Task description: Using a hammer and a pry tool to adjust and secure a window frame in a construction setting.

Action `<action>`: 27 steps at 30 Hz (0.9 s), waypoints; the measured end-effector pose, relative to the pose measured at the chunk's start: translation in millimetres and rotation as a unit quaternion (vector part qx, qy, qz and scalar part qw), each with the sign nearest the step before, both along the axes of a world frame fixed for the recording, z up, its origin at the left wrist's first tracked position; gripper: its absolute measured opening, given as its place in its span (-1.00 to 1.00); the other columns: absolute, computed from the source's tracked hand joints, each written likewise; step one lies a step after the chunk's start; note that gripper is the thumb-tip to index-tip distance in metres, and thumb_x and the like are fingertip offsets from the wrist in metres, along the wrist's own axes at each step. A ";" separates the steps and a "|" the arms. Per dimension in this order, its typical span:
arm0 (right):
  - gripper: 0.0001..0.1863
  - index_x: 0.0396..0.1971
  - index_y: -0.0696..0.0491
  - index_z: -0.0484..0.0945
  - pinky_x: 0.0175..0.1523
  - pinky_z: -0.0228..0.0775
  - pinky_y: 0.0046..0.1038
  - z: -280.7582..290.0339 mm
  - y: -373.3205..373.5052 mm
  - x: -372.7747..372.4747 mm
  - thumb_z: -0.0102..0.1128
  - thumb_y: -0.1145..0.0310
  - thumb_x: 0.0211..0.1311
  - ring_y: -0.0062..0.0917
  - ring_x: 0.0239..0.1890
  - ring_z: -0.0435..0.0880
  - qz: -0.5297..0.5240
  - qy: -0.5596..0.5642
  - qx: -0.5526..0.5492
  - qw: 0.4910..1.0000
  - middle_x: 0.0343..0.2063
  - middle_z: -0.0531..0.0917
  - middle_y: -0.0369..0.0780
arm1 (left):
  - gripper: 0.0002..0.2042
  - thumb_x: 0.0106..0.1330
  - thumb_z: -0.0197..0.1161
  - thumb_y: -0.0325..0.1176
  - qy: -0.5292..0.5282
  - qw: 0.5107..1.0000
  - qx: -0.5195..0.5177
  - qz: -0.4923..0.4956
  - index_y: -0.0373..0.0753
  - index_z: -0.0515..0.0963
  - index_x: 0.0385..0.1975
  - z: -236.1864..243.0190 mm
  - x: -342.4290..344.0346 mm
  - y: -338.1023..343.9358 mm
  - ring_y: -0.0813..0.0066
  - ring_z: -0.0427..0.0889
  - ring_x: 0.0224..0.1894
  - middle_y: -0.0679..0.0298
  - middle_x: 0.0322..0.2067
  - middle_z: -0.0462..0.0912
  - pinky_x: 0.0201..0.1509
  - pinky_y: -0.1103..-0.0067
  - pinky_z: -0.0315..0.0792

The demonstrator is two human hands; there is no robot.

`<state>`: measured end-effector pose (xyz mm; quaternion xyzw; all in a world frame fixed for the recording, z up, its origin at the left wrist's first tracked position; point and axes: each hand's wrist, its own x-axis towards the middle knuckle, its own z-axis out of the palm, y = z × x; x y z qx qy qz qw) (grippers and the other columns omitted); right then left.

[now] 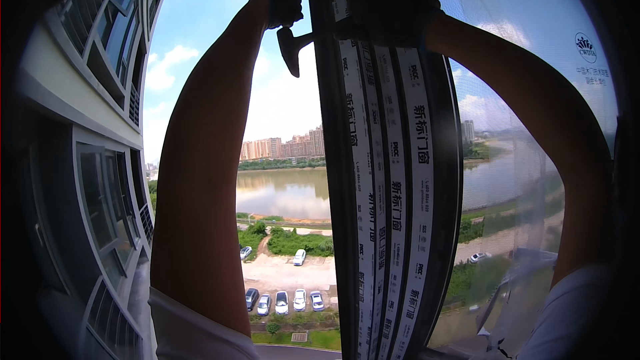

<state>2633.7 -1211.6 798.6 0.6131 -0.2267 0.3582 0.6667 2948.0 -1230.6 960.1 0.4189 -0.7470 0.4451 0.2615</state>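
Note:
Both my arms reach up to the top of a dark window frame covered in strips of white printed protective film. My right hand, in a dark glove, is closed around the handle of a hammer in front of the upright. The hammer's dark head points left, over the open gap, just below my left hand. Against the top bar of the frame is my left hand, also in a dark glove. Its fingers are curled; what they hold, if anything, is lost in shadow.
To the right is a glass pane with a mesh look and loose clear plastic film. The opening on the left gives onto a long drop to parked cars and a river. A neighbouring building wall stands at far left.

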 end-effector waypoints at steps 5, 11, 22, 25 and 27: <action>-0.56 -0.46 -0.08 0.62 -0.36 0.59 -0.28 -11.6 -39.1 -32.2 0.03 -0.10 0.42 -0.45 -0.46 0.74 0.016 0.209 -0.028 0.977 -0.54 0.68 -0.25 | -0.67 0.56 -0.09 -0.24 0.186 0.958 0.167 -0.143 -0.10 0.34 -0.54 -28.7 -77.4 -19.8 0.58 0.36 -0.62 0.43 -0.66 0.34 -0.61 0.58 0.25; -0.64 -0.41 -0.09 0.62 -0.41 0.57 -0.30 -14.1 -16.1 4.7 0.06 -0.04 0.40 -0.43 -0.48 0.74 0.070 0.103 -0.039 0.991 -0.56 0.67 -0.25 | -0.57 0.54 -0.08 -0.22 -0.009 0.956 0.101 -0.274 -0.02 0.22 -0.71 -22.7 -9.6 7.7 0.56 0.22 -0.71 0.46 -0.74 0.20 -0.64 0.57 0.14; -0.39 -0.40 -0.07 0.71 -0.22 0.62 -0.29 -12.9 -3.2 -5.9 -0.04 -0.31 0.38 -0.44 -0.42 0.76 0.091 0.040 0.088 0.991 -0.56 0.70 -0.27 | -0.58 0.53 -0.14 -0.25 0.360 0.879 0.196 -0.242 -0.05 0.18 -0.70 -11.1 -28.4 9.0 0.57 0.17 -0.73 0.46 -0.75 0.14 -0.71 0.54 0.03; -0.40 -0.42 -0.08 0.70 -0.25 0.63 -0.24 9.1 -36.6 -26.5 -0.05 -0.30 0.40 -0.42 -0.40 0.76 0.056 -0.043 0.152 0.986 -0.57 0.69 -0.21 | -0.60 0.52 -0.15 -0.27 0.335 0.877 0.231 -0.256 -0.06 0.19 -0.69 -31.9 -84.1 -21.4 0.57 0.17 -0.73 0.45 -0.74 0.18 -0.71 0.54 0.03; -0.43 -0.32 -0.15 0.72 -0.31 0.63 -0.29 -13.9 -27.4 -16.7 -0.06 -0.31 0.40 -0.44 -0.42 0.76 -0.015 0.008 0.032 0.999 -0.59 0.69 -0.23 | -0.61 0.52 -0.17 -0.26 0.460 0.822 0.208 -0.264 -0.07 0.21 -0.67 -34.8 -75.5 -5.6 0.57 0.16 -0.73 0.45 -0.72 0.20 -0.71 0.54 0.02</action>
